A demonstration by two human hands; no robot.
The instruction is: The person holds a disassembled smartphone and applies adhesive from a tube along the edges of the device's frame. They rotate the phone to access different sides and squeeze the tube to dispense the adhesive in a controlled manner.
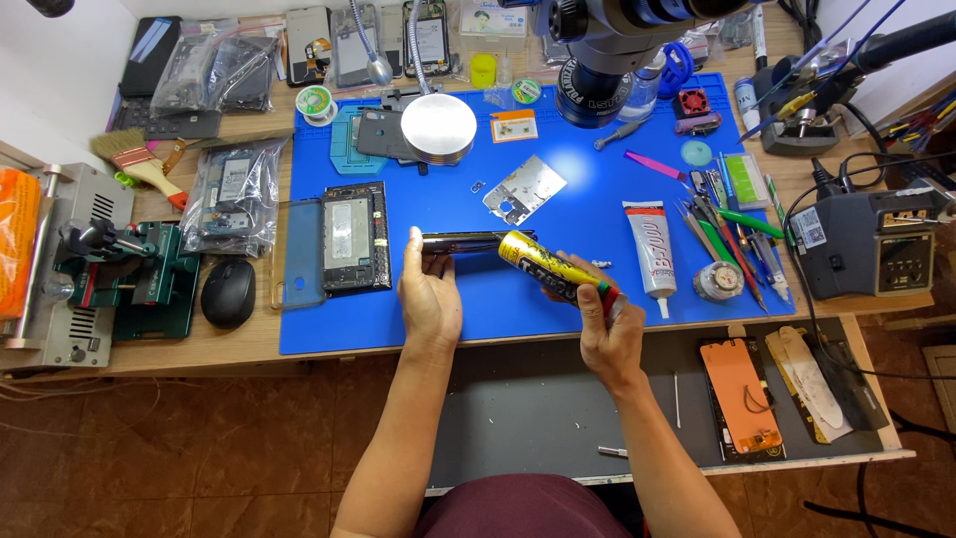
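two hands work over the blue mat [558, 319]. the right hand [609, 334] is closed around a yellow glue tube [558, 274], its nozzle end touching a thin dark phone frame [468, 240] pinched on edge by the left hand [430, 297]. beyond, a white glue tube [649, 251] and metal plate [524, 187] lie on the mat.

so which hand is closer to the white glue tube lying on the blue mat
Right. The right hand, holding a yellow tube, sits just left of the white glue tube. The left hand is farther left, on a phone frame.
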